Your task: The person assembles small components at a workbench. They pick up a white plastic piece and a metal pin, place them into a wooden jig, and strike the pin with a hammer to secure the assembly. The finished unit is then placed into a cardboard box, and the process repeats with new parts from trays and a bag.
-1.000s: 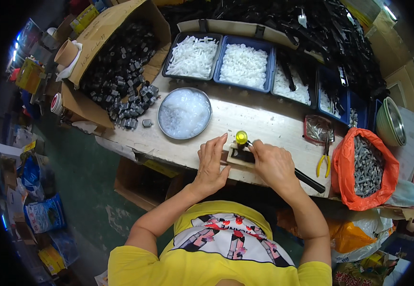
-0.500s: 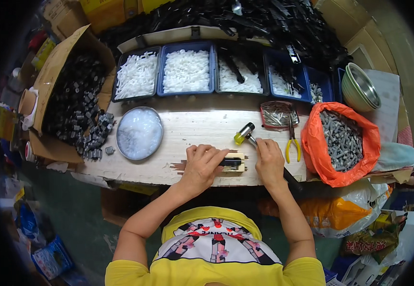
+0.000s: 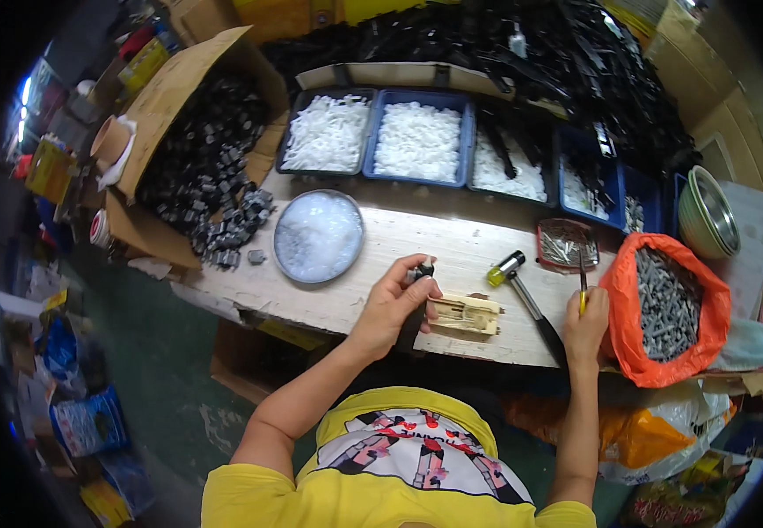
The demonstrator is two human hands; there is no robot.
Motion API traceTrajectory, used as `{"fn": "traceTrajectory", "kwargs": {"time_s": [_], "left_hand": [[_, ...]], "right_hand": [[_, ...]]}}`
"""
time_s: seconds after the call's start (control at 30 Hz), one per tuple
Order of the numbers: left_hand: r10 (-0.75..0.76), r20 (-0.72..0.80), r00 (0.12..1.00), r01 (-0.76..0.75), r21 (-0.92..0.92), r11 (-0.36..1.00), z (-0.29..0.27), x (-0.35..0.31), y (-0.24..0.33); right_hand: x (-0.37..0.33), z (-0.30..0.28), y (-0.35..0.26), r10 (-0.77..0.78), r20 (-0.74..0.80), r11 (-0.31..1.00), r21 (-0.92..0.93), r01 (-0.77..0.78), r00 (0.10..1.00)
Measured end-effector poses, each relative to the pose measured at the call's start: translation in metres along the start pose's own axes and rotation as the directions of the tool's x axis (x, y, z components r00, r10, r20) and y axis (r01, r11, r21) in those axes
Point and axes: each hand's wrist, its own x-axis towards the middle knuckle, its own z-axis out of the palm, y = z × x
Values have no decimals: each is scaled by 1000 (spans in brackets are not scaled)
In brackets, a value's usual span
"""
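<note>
The left hand (image 3: 394, 308) is pinching a dark, narrow black piece (image 3: 413, 327) between thumb and fingers, holding it just off the near side of a cream block (image 3: 469, 315) that is lying on the pale surface (image 3: 408, 229). The right hand (image 3: 585, 326) is closing around the yellow handles of a pair of pliers (image 3: 583, 302), whose tips are pointing toward a small red tray (image 3: 541, 251) of metal pins; whether they are touching the pins, I cannot tell. The black piece is looking stiff and fairly light, probably smooth enough to be turning in loose fingers, so its sides are likely offering the surest hold, with the upper end left uncovered. The pliers are seeming rigid and sturdy, best taken well down the handles. Between the hands a hammer (image 3: 529, 304) is resting with its yellow-and-metal head pointing away from the person; it is probably head-heavy, its black grip being the place to take it.
</note>
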Motion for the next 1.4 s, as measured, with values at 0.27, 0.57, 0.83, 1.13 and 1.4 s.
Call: {"fn": "traceTrajectory", "kwargs": {"time_s": [0.27,0.57,0.83,1.13,1.4], "left_hand": [[189,22,982,-188,262,946,-5,-24,-13],[329,31,944,-298,512,806,-10,-32,-11],[72,8,997,-70,376,924,-18,-31,-9],[-325,524,787,575,-435,693,-67,-39,-22],[126,-164,978,158,986,52,-143,-126,0]], "right_hand": [[-24,-33,-101,-432,346,774,617,145,833],[-29,-28,-126,-523,344,753,615,234,780],[-32,-26,-127,-550,428,790,545,280,718],[-25,-39,-139,-668,519,739,547,394,533],[-23,-16,-110,-360,283,880,419,223,889]]}}
